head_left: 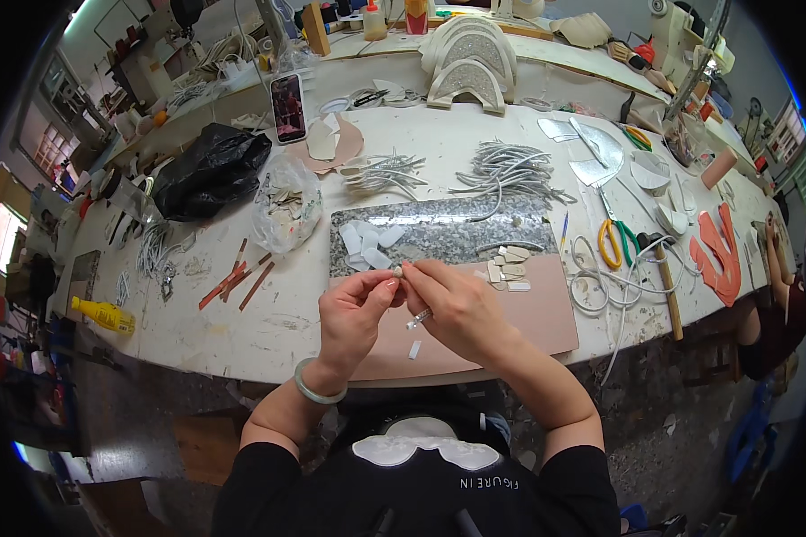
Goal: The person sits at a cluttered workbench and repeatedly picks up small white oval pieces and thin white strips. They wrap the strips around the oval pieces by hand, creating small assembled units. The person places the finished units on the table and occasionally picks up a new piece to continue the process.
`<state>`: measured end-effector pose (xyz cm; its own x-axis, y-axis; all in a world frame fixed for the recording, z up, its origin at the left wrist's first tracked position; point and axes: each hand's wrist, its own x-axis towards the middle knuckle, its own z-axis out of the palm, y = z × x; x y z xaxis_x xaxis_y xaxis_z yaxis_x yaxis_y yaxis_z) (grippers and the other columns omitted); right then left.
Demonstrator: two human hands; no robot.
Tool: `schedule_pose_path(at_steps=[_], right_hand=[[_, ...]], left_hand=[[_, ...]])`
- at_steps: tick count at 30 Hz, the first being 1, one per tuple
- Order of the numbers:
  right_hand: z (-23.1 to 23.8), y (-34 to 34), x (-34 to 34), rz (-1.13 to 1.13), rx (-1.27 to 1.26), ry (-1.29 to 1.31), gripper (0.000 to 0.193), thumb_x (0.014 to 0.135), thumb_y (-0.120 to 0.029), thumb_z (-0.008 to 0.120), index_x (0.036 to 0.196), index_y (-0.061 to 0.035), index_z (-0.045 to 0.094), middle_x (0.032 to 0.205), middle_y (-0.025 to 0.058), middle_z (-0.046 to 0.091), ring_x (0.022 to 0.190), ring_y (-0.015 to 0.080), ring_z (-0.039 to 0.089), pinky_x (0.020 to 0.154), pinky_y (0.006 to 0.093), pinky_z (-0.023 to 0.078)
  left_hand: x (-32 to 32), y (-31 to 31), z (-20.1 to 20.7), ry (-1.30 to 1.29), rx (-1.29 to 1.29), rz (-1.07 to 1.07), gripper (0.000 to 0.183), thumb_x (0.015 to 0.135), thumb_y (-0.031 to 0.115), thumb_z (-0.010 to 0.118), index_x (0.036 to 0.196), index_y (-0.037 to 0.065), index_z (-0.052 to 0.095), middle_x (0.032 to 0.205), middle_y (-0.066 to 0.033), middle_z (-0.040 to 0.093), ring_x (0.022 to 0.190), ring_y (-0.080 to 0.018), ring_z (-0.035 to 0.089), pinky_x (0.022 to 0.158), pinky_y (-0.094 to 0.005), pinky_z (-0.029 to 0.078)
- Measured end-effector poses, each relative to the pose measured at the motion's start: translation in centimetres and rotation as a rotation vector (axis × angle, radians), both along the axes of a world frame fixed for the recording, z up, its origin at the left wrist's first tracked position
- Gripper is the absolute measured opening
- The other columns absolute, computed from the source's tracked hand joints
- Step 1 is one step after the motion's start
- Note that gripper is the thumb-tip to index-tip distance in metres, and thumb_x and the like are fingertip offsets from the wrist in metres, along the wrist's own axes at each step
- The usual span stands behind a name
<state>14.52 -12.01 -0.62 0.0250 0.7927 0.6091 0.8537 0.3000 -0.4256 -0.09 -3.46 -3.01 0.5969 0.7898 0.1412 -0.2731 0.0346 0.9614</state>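
Observation:
My left hand (355, 309) and my right hand (457, 302) meet over the pinkish-brown mat (510, 331). Both pinch a small off-white piece (398, 271) between the fingertips. A short silvery cord (419, 319) pokes out below my right fingers, its middle hidden by the hand. Under it on the mat lies a small white strip (415, 349). Left of my fingertips, translucent white pieces (364, 242) are scattered on the granite slab (439, 234). To the right sit several beige tabs (510, 267), with one silvery cord (509, 245) just behind them.
Behind the slab lie two bundles of silvery cords (510, 170) (387, 172). Scissors (614, 234), a hammer (668, 286) and looped white cord (591, 285) are at right. A clear bag (287, 201), black bag (213, 170), yellow bottle (104, 315) and propped phone (287, 107) stand left.

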Motion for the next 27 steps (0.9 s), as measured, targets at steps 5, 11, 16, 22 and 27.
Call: schedule_pose_path(at_steps=[5,11,16,22,27], right_hand=[[-1.1,0.5,0.5,0.011,-0.01,0.487,0.023,0.083,-0.005,0.061,0.104,0.006,0.064,0.089,0.0114,0.068,0.064,0.0176,0.062,0.056,0.028,0.05],[-0.7,-1.9,4.0,0.275,-0.295,1.31,0.021,0.092,-0.014,0.06,0.096,0.0055,0.067,0.076,0.005,0.067,0.052,0.0067,0.051,0.046,0.0202,0.042],[-0.9,-2.0,2.4,0.094,-0.076,0.517,0.011,0.084,-0.008,0.068,0.092,-0.001,0.067,0.089,0.0088,0.062,0.065,0.0137,0.058,0.05,0.0243,0.045],[-0.1,-1.3,1.6,0.081,0.158,0.384,0.026,0.077,0.001,0.074,0.101,-0.0054,0.066,0.095,0.0087,0.06,0.067,0.014,0.058,0.054,0.0253,0.046],[-0.5,-1.7,1.2,0.135,-0.052,0.753,0.017,0.079,0.0,0.073,0.094,-0.0013,0.067,0.088,0.0052,0.062,0.063,0.0053,0.054,0.053,0.018,0.041]], left_hand=[[-0.1,-0.2,0.4,-0.023,-0.146,-0.029,0.021,0.094,0.007,0.056,0.108,-0.007,0.062,0.095,-0.015,0.068,0.085,-0.0201,0.068,0.077,-0.0307,0.057],[-0.7,1.3,1.6,-0.011,-0.471,-0.061,0.02,0.091,0.013,0.058,0.105,-0.001,0.062,0.094,-0.0113,0.069,0.085,-0.0191,0.068,0.07,-0.0295,0.055],[-0.7,1.3,1.8,0.038,-0.682,-0.194,0.021,0.09,0.02,0.06,0.102,0.003,0.064,0.089,-0.0043,0.067,0.083,-0.0136,0.062,0.064,-0.0274,0.05],[-0.6,0.7,2.8,0.049,-0.667,-0.298,0.02,0.09,0.02,0.059,0.102,0.004,0.064,0.087,-0.0033,0.065,0.083,-0.0135,0.061,0.067,-0.0279,0.052],[0.9,-0.8,1.7,-0.18,-0.243,0.03,0.019,0.088,0.003,0.065,0.107,-0.001,0.063,0.091,-0.0052,0.064,0.089,-0.0134,0.062,0.076,-0.028,0.055]])
